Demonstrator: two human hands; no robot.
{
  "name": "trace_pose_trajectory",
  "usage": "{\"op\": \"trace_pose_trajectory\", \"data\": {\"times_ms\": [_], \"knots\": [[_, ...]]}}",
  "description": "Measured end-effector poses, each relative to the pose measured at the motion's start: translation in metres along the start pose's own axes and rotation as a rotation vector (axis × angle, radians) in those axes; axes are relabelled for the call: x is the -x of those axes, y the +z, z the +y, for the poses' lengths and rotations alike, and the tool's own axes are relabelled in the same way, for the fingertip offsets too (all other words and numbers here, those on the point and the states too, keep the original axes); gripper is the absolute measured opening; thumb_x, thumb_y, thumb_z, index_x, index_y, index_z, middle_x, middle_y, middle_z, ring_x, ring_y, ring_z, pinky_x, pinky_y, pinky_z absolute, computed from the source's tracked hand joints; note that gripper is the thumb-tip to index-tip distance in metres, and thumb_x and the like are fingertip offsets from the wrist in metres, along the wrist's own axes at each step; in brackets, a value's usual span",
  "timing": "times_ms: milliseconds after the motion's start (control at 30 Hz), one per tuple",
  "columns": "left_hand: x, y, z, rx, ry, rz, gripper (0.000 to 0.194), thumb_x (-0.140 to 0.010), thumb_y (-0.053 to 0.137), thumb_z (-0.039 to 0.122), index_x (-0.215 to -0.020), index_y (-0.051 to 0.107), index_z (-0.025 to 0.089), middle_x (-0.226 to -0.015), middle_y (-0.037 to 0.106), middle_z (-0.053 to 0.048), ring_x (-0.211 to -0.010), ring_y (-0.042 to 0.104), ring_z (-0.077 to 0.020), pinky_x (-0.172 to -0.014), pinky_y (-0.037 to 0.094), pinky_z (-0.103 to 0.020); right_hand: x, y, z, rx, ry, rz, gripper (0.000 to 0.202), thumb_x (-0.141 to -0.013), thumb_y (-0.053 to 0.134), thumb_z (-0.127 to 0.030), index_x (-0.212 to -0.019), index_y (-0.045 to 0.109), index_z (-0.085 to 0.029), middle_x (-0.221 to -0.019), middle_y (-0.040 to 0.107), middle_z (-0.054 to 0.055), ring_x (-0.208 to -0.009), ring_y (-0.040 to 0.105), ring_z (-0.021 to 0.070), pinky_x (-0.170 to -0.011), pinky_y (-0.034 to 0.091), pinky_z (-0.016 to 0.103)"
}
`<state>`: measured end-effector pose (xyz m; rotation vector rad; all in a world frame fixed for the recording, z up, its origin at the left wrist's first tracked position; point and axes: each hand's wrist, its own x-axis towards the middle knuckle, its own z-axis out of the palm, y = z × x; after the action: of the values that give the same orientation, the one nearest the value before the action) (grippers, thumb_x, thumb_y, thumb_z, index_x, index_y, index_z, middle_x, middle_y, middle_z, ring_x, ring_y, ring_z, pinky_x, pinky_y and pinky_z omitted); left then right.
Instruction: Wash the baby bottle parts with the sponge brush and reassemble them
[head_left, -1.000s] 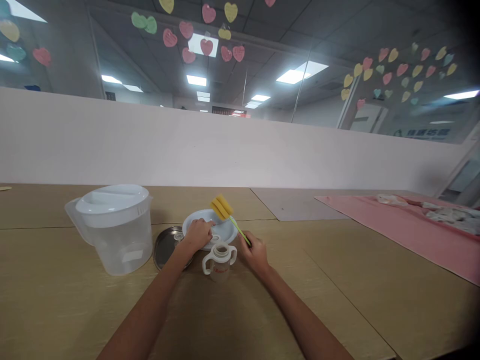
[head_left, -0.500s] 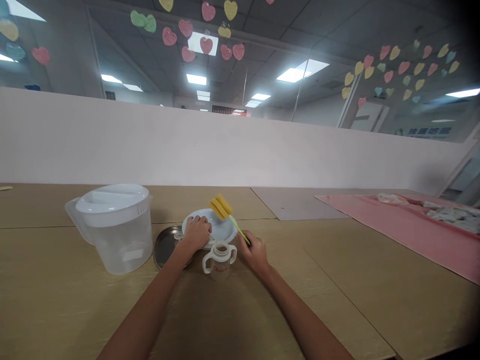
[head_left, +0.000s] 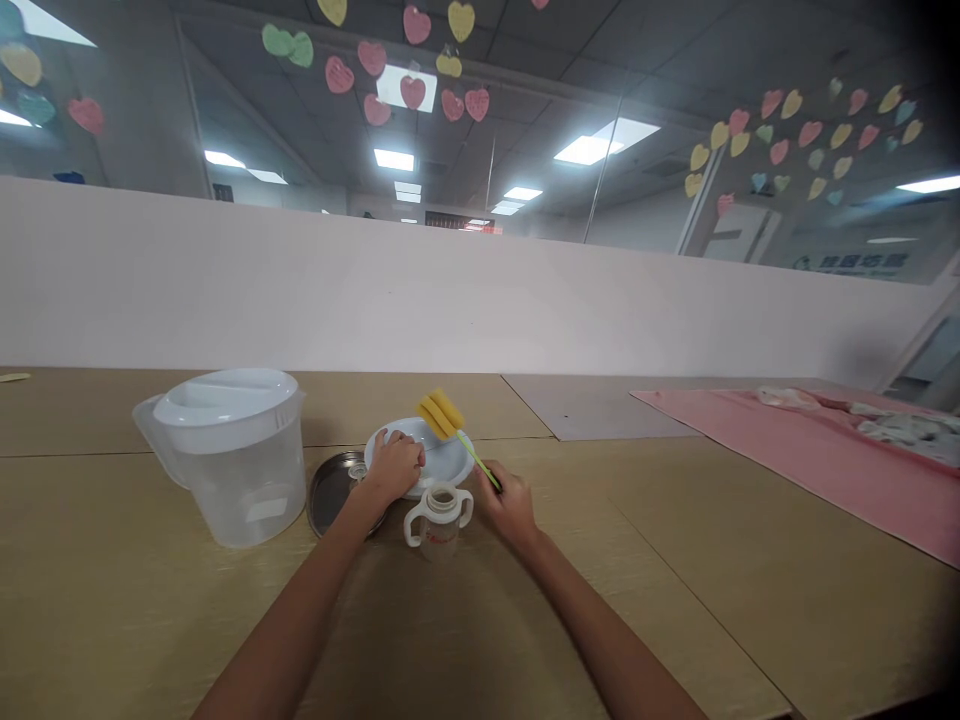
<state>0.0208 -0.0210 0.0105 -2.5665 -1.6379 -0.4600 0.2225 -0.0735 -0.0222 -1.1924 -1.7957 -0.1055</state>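
A brush with a yellow sponge head (head_left: 440, 414) and a green and black handle is held in my right hand (head_left: 510, 502), its head raised over a white bowl (head_left: 451, 463). My left hand (head_left: 397, 466) is at the bowl's left side, fingers curled; what they hold, if anything, is hidden. Just in front of the bowl stands a clear bottle with two white handles (head_left: 440, 518), its mouth uncovered. A round metal tray (head_left: 324, 500) lies partly under my left wrist, with a small clear item (head_left: 357, 473) on it.
On the left stands a translucent pitcher (head_left: 244, 480) with a white lid. A pink cloth (head_left: 780, 450) with crumpled plastic covers the table's right side. A low white wall (head_left: 450, 300) runs behind the table (head_left: 615, 600).
Hardly anything differs. The fingers of my left hand have shifted slightly at the bowl, while the brush stays almost in place.
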Motion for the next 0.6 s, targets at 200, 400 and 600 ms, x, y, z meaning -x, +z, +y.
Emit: {"op": "trace_pose_trajectory", "data": {"times_ms": [200,400,600], "knots": [[0.0001,-0.0022,0.0011,0.009,0.016,0.031,0.02,-0.073,0.047,0.014,-0.077,0.065,0.021,-0.093,0.067,-0.006,-0.106,0.05,-0.0249,-0.104,0.019,-0.05,0.0001,0.0008,0.0014,-0.008,0.001,-0.007,0.035,-0.09,0.038,-0.038,-0.088,0.065,-0.016,-0.067,0.065,0.004,-0.057,0.057,0.0109,-0.058,0.041,0.019],[0.0016,-0.007,0.0039,-0.009,-0.024,0.046,0.017,-0.075,0.046,0.015,-0.077,0.062,0.019,-0.09,0.067,-0.008,-0.1,0.054,-0.0246,-0.101,0.025,-0.045,0.0006,0.0006,0.0014,-0.006,0.012,-0.016,0.035,-0.09,0.039,-0.038,-0.088,0.064,-0.015,-0.068,0.066,0.003,-0.057,0.058,0.0106,-0.057,0.04,0.018],[0.0002,-0.0078,0.0015,-0.013,-0.071,0.044,0.024,-0.075,0.053,0.025,-0.097,0.061,0.02,-0.09,0.068,-0.007,-0.098,0.057,-0.0239,-0.097,0.029,-0.041,0.001,0.0012,0.0018,0.004,0.009,-0.011,0.035,-0.09,0.038,-0.038,-0.088,0.065,-0.014,-0.067,0.065,0.004,-0.056,0.057,0.0106,-0.057,0.04,0.019]]}}
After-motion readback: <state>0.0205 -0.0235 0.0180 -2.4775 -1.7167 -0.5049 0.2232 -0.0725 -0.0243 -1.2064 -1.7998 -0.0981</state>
